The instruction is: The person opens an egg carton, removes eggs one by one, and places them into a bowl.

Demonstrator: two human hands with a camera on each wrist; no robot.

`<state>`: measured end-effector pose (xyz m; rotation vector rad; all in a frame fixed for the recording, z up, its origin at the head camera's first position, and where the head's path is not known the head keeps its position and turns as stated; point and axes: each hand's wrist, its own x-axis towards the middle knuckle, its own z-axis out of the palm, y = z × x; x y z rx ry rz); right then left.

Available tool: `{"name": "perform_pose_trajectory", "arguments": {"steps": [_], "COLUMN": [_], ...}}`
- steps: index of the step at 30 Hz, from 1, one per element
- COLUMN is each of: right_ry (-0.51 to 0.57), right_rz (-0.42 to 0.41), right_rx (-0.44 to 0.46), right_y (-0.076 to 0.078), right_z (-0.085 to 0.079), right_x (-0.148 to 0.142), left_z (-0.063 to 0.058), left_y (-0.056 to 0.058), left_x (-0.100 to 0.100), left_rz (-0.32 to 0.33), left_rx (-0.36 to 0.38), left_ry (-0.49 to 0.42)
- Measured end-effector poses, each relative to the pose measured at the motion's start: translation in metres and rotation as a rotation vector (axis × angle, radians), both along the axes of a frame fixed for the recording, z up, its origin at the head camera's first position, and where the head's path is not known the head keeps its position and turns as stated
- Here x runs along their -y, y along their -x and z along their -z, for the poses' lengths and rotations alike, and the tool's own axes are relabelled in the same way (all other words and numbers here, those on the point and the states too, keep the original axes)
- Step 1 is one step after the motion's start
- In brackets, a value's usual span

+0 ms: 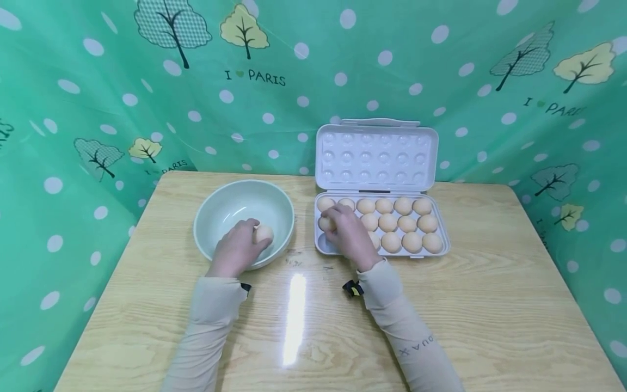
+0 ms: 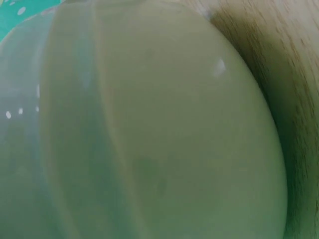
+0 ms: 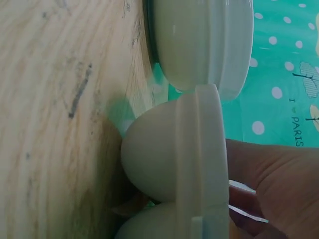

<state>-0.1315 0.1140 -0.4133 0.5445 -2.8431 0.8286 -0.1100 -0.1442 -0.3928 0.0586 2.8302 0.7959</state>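
My left hand (image 1: 237, 247) is over the near right side of a pale green bowl (image 1: 201, 226), gripping an egg (image 1: 263, 234) between thumb and fingers. In the left wrist view the bowl's outer wall (image 2: 194, 124) fills most of the picture and hides hand and egg. My right hand (image 1: 351, 233) reaches over the left end of an open egg carton (image 1: 443, 242). Its thumb and fingers hold an egg (image 1: 325, 224) at the middle cup of the leftmost column. The right wrist view shows that hand (image 3: 289, 184) behind the carton's side wall (image 3: 202, 149).
Eggs sit in rows in the carton, some hidden under the right hand. The front left cup (image 1: 327, 243) shows bare plastic. The raised carton lid (image 1: 377, 158) leans by the green curtain (image 1: 274, 120). A wooden table (image 1: 490, 305) lies beneath everything.
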Motion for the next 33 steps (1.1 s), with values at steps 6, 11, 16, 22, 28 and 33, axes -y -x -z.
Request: {"name": "perform_pose_trajectory", "arguments": {"steps": [6,11,16,22,28,33], "right_ry": [0.077,0.144,0.153,0.194,0.255,0.290], "right_rz": [0.028,-0.006,-0.038,-0.048,-0.061,-0.054], "right_rx": [-0.087,-0.168,-0.210,-0.208,-0.216,-0.197], "right_y": [-0.004,-0.008,-0.014,-0.019,-0.021,-0.023], "right_z": [-0.003,-0.011,-0.021,-0.028,-0.032,-0.034], "right_x": [-0.003,0.000,0.006,0.008,0.009,0.009], "left_z": [-0.002,-0.005,-0.011,-0.018,-0.019,-0.017], "left_y": [-0.002,-0.001,0.001,0.001,0.000,0.000], "left_x": [-0.002,-0.008,-0.015,-0.032,-0.047,-0.058], "left_rz": [-0.023,-0.038,-0.024,0.038,0.165,0.248], "left_rx": [-0.107,-0.228,-0.290,-0.366,-0.440,-0.478], "left_ry": [-0.058,-0.126,-0.191,-0.292,-0.283,-0.234]}}
